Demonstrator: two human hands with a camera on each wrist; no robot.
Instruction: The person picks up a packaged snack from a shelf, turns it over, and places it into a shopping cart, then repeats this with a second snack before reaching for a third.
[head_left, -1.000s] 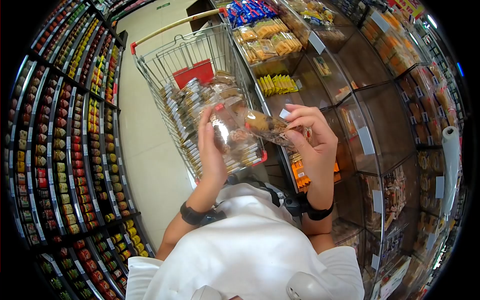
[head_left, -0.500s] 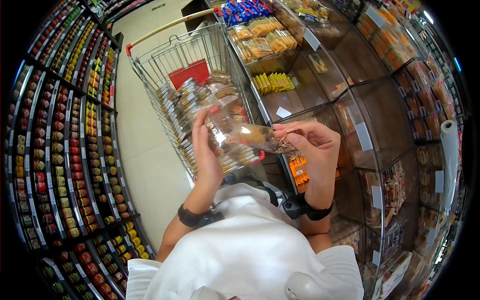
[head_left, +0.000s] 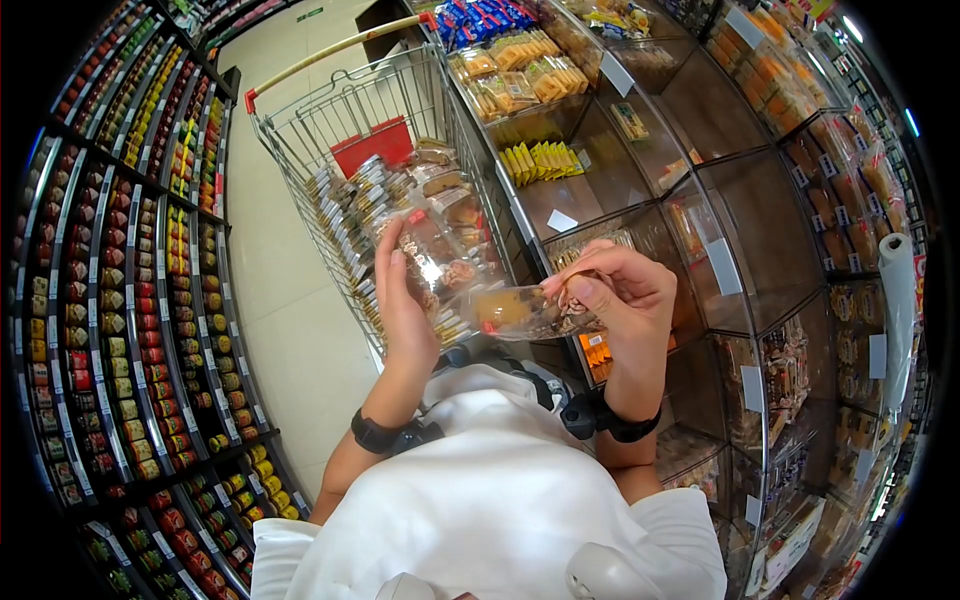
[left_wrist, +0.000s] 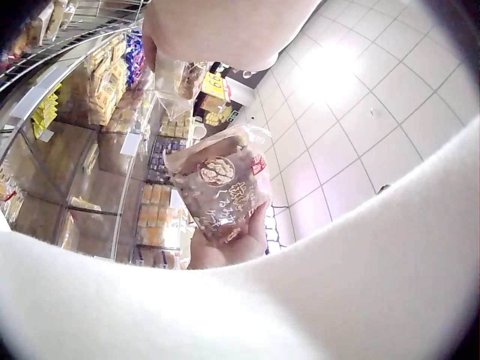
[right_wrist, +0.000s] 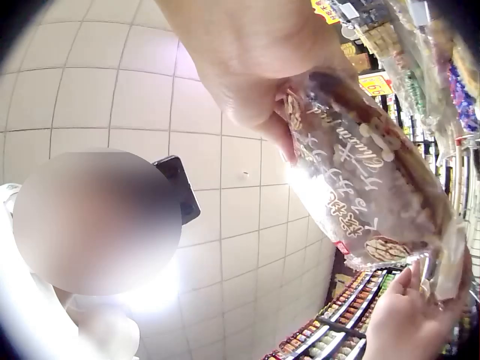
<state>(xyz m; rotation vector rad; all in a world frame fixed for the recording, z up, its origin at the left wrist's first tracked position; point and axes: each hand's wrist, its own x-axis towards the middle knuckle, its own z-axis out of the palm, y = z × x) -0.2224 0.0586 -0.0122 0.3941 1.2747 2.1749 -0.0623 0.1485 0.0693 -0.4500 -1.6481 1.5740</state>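
My right hand (head_left: 630,290) pinches one end of a clear cake packet (head_left: 505,308), which lies tilted across in front of me. In the right wrist view this packet (right_wrist: 367,172) shows white lettering and a walnut picture; the left wrist view shows the same printing on the packet (left_wrist: 221,184). My left hand (head_left: 405,310) holds a second clear cake packet (head_left: 435,255) at its left side, fingers along it, over the cart. In the right wrist view, the left hand (right_wrist: 412,319) is just beyond the far end of the right hand's packet.
Ahead stands a wire shopping cart (head_left: 290,125) heaped with wrapped goods (head_left: 335,205). On the right are shelf bins (head_left: 760,230) holding yellow packets (head_left: 540,163) and blue packets (head_left: 480,22). Shelves of jars and cans (head_left: 130,330) line the left, past the tiled floor (head_left: 290,300).
The right hand's packet has turned, its free end swinging nearer and downward in the head view. My left hand and its packet have shifted slightly left; the cart also appears a little further left.
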